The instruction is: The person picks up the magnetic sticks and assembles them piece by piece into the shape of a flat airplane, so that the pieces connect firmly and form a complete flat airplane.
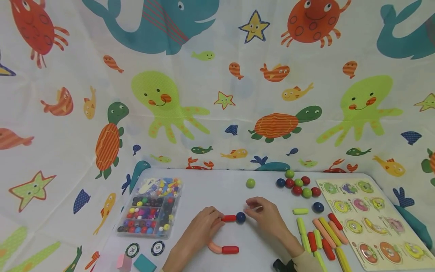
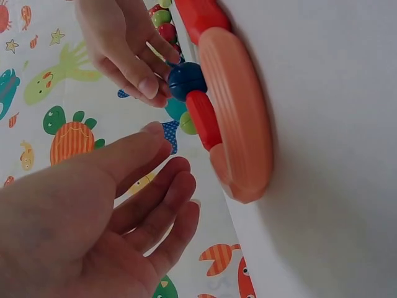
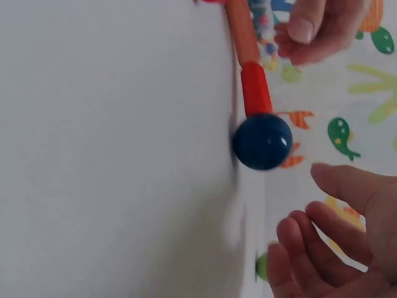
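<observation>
Our blue ball (image 1: pixel 240 217) touches the end of a red stick (image 1: pixel 229 218) on the table (image 1: pixel 210 189), in line with a curved peach stick (image 1: pixel 215 248). Beside them, our left hand (image 1: pixel 208 223) and right hand (image 1: pixel 264 213) have loose fingers, gripping nothing. We'd best make any adjustment lightly, along the stick's line, since the ball could roll. Farther left, our clear box (image 1: pixel 142 235) holds mixed beads (image 1: pixel 141 214) in separate compartments.

Left hand (image 1: pixel 206 224), right hand (image 1: pixel 266 215), fingers (image 2: pixel 180 236) loosely bent
</observation>
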{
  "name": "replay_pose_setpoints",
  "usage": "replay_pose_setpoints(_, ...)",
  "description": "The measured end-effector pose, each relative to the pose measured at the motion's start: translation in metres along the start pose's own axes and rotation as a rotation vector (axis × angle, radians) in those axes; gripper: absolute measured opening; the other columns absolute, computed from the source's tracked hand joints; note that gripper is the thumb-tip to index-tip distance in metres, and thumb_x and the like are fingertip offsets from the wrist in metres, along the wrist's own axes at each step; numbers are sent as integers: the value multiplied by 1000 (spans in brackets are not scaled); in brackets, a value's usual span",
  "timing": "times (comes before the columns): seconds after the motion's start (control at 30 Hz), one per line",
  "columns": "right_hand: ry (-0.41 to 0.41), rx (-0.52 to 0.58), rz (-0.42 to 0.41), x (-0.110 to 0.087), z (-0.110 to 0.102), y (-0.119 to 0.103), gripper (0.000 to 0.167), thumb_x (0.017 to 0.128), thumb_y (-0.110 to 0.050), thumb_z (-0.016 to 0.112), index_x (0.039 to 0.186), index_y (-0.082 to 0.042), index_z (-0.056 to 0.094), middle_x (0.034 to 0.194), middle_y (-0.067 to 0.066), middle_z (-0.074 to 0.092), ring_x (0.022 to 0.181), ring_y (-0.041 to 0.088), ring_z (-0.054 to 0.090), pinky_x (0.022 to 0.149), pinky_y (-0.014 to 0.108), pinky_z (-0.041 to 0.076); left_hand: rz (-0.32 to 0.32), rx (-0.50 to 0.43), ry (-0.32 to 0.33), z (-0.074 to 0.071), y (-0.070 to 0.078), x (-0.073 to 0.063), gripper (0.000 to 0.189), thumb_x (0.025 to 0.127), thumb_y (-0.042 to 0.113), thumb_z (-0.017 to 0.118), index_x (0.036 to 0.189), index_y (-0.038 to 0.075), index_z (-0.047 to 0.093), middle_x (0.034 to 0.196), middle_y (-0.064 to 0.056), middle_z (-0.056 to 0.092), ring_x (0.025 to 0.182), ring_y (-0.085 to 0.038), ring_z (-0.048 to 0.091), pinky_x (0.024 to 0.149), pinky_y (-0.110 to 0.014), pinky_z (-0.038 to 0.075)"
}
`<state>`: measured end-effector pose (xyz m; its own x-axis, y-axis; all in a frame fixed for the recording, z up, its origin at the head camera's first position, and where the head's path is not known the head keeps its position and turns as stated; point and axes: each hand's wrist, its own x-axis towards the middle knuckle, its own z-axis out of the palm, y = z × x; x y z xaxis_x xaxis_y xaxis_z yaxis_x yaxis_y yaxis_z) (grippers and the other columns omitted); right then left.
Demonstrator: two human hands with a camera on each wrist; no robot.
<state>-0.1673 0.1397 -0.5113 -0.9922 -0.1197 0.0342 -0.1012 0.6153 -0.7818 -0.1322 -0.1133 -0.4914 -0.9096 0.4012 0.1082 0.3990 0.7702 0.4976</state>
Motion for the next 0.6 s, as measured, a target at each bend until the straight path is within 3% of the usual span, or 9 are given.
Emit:
replay_pose_setpoints(0.17, 93, 59, 25, 18, -13, 3, 35, 90, -29, 78, 122, -15, 70, 109, -2, 72, 103, 14, 65, 90, 24, 56, -14, -79, -55, -4, 4, -3, 20, 95, 30, 72, 112, 21, 74, 101, 14, 65, 94, -2, 56, 91, -28, 56)
replay_pose_setpoints(0.4, 163, 137, 77, 46, -22, 9, 44, 93, -33, 75, 130, -10, 66, 124, 9, 70, 114, 24, 65, 98, 41, 56, -10, -184, -131, -5, 6, -7, 20, 95, 31, 72, 110, 19, 75, 96, 16, 62, 89, -1, 56, 89, -25, 55)
replay_pose_setpoints(0.5, 168, 164, 107, 55, -22, 11, 47, 93, -32, 75, 132, -8, 64, 130, 13, 67, 118, 28, 64, 100, 45, 55, -30, -226, -200, -5, 8, -8, 23, 94, 37, 72, 110, 20, 75, 95, 17, 61, 89, -1, 55, 89, -25, 55)
replay_pose_setpoints(0.6, 158, 173, 141, 63, -19, 12, 50, 93, -31, 75, 135, -8, 62, 135, 14, 64, 121, 31, 62, 101, 48, 54, -97, -268, -285, -5, 9, -8, 27, 92, 41, 73, 112, 23, 75, 101, 15, 64, 95, -4, 56, 93, -31, 55)
